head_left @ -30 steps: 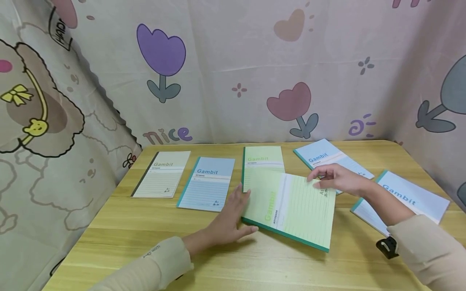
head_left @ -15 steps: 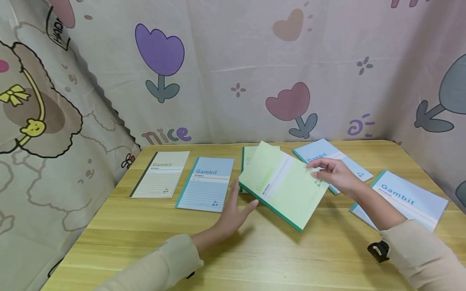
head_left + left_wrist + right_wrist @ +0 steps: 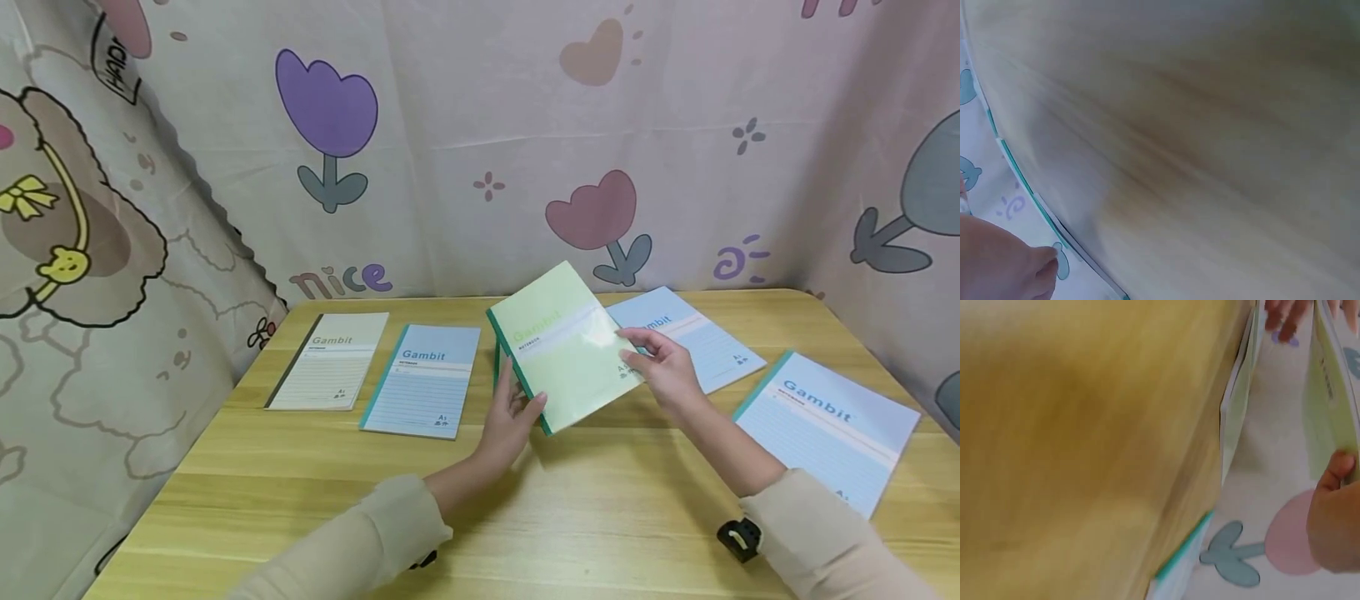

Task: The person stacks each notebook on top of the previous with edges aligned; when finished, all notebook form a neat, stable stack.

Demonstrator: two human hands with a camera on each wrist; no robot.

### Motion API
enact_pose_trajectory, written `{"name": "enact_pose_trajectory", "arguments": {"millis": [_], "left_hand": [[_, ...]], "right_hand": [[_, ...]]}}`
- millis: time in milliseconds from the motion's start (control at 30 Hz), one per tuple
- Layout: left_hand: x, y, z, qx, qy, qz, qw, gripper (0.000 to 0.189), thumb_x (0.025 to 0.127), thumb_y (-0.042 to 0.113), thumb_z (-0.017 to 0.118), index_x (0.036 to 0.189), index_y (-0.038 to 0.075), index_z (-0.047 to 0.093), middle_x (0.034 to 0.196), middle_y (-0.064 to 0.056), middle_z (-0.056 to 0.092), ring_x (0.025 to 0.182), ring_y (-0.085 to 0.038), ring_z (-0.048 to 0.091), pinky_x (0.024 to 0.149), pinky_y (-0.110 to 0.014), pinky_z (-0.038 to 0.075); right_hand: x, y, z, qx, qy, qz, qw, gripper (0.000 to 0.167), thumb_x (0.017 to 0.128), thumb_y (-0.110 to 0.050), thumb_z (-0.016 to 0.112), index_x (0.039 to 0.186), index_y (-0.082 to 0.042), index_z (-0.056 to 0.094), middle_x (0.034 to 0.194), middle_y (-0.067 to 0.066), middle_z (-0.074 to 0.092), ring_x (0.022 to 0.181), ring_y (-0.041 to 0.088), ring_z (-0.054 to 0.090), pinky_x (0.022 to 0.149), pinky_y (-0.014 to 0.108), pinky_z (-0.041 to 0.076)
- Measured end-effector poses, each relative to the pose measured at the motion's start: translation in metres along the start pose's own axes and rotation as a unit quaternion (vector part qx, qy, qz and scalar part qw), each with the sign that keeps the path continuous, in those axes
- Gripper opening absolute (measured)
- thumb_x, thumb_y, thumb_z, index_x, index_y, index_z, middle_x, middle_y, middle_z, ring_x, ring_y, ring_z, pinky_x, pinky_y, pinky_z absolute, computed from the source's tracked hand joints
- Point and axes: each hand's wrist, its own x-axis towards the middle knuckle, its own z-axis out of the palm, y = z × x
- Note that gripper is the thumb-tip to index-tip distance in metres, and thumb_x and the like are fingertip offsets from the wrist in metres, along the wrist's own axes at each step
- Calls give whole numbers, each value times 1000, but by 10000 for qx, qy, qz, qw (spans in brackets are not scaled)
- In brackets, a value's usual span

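A green notebook [image 3: 562, 350] with a dark green spine is held up at a tilt above the table, cover toward the head camera. My right hand [image 3: 660, 367] pinches its right edge, thumb in front; the right wrist view shows the thumb [image 3: 1338, 469] against the cover. At the spine side, my left hand [image 3: 510, 417] has the edge between thumb and fingers. Only part of the left hand [image 3: 1007, 262] enters the left wrist view, at lower left. A second green notebook [image 3: 1238, 419] lies on the table, mostly hidden behind the held one in the head view.
On the wooden table [image 3: 600, 517], a cream notebook [image 3: 330, 362] and a blue notebook [image 3: 423, 383] lie at left. At right lie another blue notebook [image 3: 693, 333] and a larger-looking pale blue notebook [image 3: 832, 417]. A patterned cloth [image 3: 450, 108] hangs behind the table.
The held green notebook has risen, moved away from me and turned from sideways toward upright. My left hand has followed its spine edge and come round it; the right hand keeps its pinch.
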Motion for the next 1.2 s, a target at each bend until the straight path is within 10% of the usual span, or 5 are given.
{"name": "enact_pose_trajectory", "arguments": {"millis": [267,633,900,1200], "left_hand": [[7,4,7,-194,272,-3,9994,63,97,10,45,150,14,11,151,-14,27,127,-27,44,96,-30,46],[23,11,-23,402,188,169,9989,55,98,8,41,149,14,20,139,-18,41,108,-21,49,82,-22,43],[44,16,-45,1110,-77,677,9915,49,97,7,44,144,7,31,83,-1,43,71,-11,38,59,-17,34],[64,15,-59,1826,-287,674,9805,50,97,12,47,145,12,32,82,-5,48,69,-14,39,59,-21,35]], "right_hand": [[-1,5,19,315,459,267,9981,39,91,-3,52,130,-2,48,105,-14,46,98,-1,44,75,5,44],[1,8,24,-536,20,-55,9985,44,93,-9,54,136,-4,45,135,13,44,91,-6,51,77,6,45],[11,14,28,-1039,-156,-330,9939,46,90,-5,57,134,-4,48,117,14,47,62,2,37,50,15,33],[30,21,31,-1754,-353,-461,9828,47,91,-10,57,137,-6,46,107,15,49,62,5,39,48,17,34]]}}
